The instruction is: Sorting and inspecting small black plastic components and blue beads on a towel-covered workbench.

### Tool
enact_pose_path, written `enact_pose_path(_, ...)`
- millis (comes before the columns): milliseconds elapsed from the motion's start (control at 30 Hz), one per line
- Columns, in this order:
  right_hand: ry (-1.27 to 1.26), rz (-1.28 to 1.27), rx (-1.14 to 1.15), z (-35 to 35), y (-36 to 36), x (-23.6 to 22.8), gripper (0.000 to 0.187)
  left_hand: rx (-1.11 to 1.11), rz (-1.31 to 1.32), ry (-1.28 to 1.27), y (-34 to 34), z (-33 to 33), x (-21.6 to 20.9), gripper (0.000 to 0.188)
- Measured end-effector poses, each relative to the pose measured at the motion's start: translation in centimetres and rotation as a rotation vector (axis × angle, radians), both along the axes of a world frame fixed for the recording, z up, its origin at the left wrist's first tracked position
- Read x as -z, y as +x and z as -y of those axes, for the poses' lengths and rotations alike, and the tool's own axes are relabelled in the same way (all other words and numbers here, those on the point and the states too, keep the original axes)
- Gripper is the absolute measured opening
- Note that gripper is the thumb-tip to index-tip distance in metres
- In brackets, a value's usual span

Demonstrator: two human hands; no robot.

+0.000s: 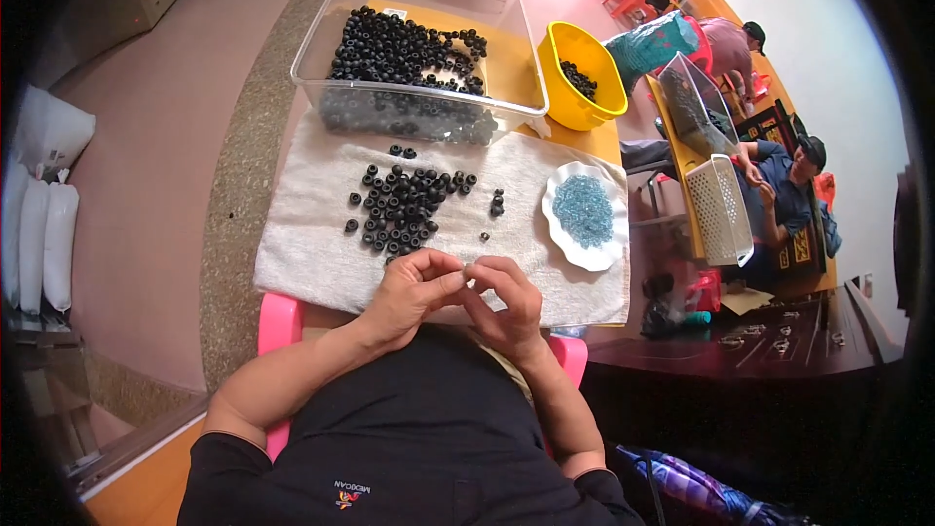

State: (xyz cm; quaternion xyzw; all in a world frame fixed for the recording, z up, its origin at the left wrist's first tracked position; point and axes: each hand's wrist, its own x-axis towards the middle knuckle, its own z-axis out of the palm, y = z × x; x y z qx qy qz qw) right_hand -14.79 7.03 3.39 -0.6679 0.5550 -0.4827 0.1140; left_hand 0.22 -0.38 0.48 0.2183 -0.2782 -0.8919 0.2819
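Observation:
Over the near edge of a white towel [297, 239], both hands meet fingertip to fingertip. My left hand [414, 294] is closed in a pinch of thumb and forefinger, and my right hand [508, 300] pinches against it. Whatever they hold between the tips is too small to make out. Just beyond them lies a spread of round black pieces with holes [404, 200]. A few smaller groups of such pieces [498, 203] sit to its right. Farther right, a white scalloped plate [596, 259] carries a heap of small clear-blue pieces [582, 209].
At the back stands a clear plastic bin [521, 24] with many black pieces inside. Beside it is a yellow tub [584, 109] holding more. Two people work at a table on the right, near a white perforated basket [719, 209]. White sacks [34, 239] stand at far left.

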Motion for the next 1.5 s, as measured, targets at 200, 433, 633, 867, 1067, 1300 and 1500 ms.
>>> enact_pose_path(200, -0.233, -0.298, 0.093, 0.1, 0.3, -0.1, 0.029, 0.013, -0.011, 0.012, 0.1, 0.1, -0.4, 0.011)
enact_pose_path(433, -0.285, -0.27, 0.086, -0.1, 0.3, 0.3, 0.031, 0.029, 0.02, -0.003, 0.1, 0.0, -0.1, 0.011)
enact_pose_path(633, -0.178, -0.313, 0.123, -0.7, -1.2, -0.7, 0.028, 0.023, 0.074, 0.026, 0.1, 0.0, -0.8, 0.011)
enact_pose_path(867, 0.093, -0.645, 0.469, -2.6, -9.7, -1.4, 0.025, 0.038, 0.125, 0.003, 0.1, 0.0, -0.6, 0.012)
enact_pose_path(1067, 0.316, -0.722, 0.486, -2.7, -11.8, -3.4, 0.036, 0.047, 0.128, 0.006, 0.2, -0.1, -0.6, 0.011)
enact_pose_path(1300, 0.41, -0.693, 0.417, -2.4, -13.0, -2.4, 0.041, 0.053, 0.128, 0.003, 0.2, 0.0, -0.6, 0.011)
enact_pose_path(1500, 0.448, -0.663, 0.424, -2.0, -12.7, -2.9, 0.039, 0.058, 0.139, -0.004, 0.2, 0.0, -0.6, 0.012)
